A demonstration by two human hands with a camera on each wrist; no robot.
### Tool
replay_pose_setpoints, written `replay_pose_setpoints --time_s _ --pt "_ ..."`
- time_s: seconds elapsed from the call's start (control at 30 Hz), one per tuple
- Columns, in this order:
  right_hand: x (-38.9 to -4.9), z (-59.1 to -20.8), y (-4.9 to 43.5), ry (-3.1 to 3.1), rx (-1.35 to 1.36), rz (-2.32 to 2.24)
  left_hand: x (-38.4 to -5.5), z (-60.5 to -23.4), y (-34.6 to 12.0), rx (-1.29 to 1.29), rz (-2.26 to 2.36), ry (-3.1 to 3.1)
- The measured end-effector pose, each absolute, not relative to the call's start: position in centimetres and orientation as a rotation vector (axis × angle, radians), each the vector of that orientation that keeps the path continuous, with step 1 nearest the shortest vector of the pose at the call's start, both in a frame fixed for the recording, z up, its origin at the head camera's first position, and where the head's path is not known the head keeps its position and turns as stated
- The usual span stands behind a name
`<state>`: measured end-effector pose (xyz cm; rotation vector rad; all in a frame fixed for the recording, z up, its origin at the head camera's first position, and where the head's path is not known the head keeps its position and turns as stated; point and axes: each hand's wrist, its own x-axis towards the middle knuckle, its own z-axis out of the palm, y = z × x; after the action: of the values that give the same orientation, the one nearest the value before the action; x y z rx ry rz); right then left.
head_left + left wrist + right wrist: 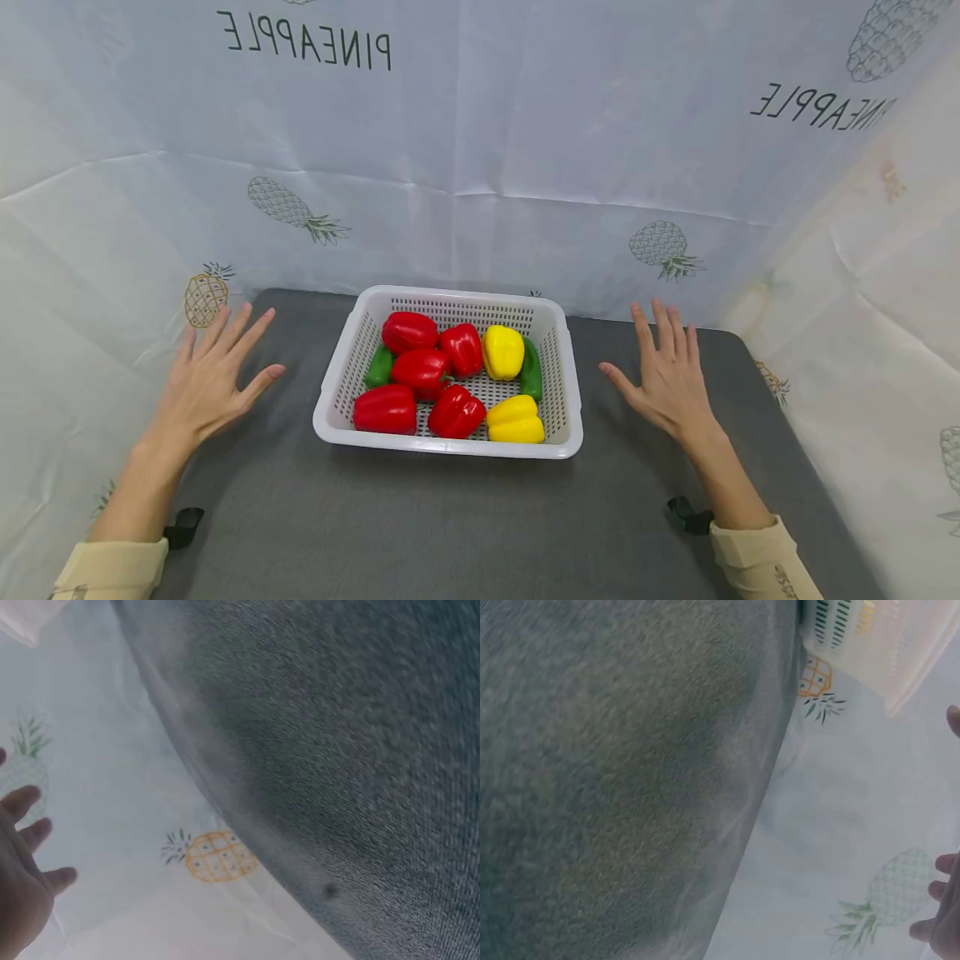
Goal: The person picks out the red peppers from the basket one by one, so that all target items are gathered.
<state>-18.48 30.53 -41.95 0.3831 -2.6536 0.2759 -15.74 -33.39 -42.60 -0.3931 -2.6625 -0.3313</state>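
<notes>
A white perforated basket stands on the grey table, holding several red bell peppers, a yellow bell pepper at the right and another yellow bell pepper in the front right corner. A green pepper leans by the right wall, and a second green pepper, partly hidden, lies at the left. To the left of the basket my left hand is spread, fingers straight, holding nothing. My right hand is spread the same way on the basket's right side, also holding nothing. Fingers of both show at the wrist views' edges.
The dark grey table has rounded far corners. A white cloth printed with pineapples hangs behind it and along both sides. Black straps sit at both wrists, near the sleeve cuffs.
</notes>
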Motion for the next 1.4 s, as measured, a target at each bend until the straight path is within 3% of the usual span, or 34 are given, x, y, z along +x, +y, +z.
replay_pose_setpoints --time_s 0.77,1.4 --pt "-18.5 -40.4 27.6 -2.665 0.506 0.480 -13.9 -41.1 -30.3 -0.373 -0.629 -2.725" --pt "-18.8 -37.4 24.1 -2.741 0.680 0.668 -11.8 -39.9 -27.3 -0.430 -1.166 -2.839"
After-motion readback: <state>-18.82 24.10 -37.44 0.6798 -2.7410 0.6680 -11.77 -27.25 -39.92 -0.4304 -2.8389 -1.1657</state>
